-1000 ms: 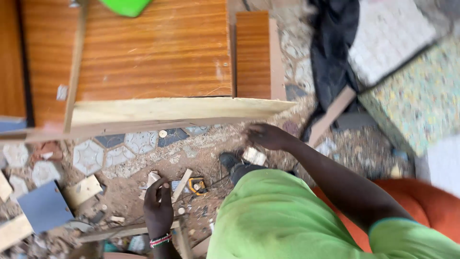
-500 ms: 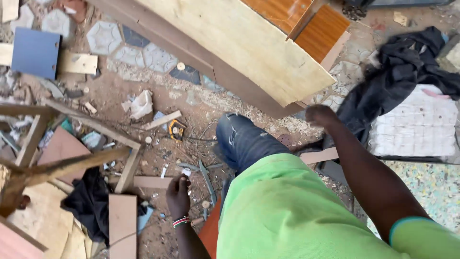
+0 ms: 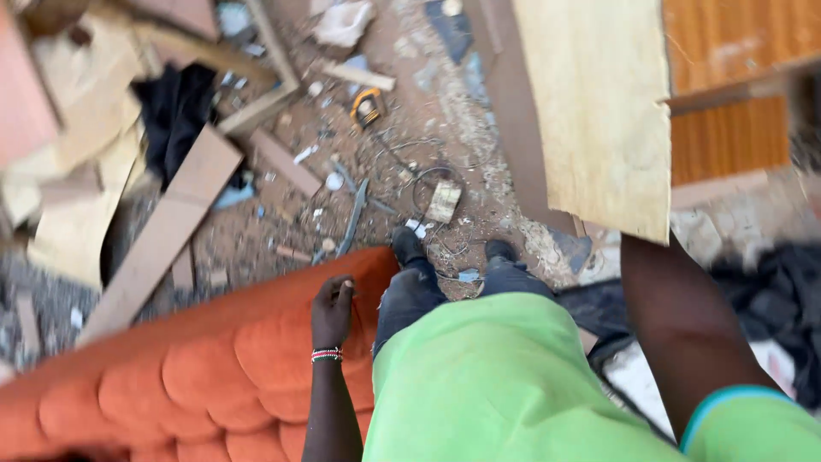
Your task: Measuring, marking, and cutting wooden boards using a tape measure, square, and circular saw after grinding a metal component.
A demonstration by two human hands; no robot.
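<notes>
- Since the earlier frame the view has swung: the orange tufted cushion now fills the lower left, and the left hand, which hung over the littered ground, rests on the cushion's upper edge.
- Its fingers lie together, curled over the edge; the cushion is touched, not lifted.
- The pale plywood sheet hangs at upper right, above the right forearm.
- The right hand is hidden behind that sheet; I cannot tell its fingers.
- A yellow tape measure lies blurred at the top centre.
</notes>
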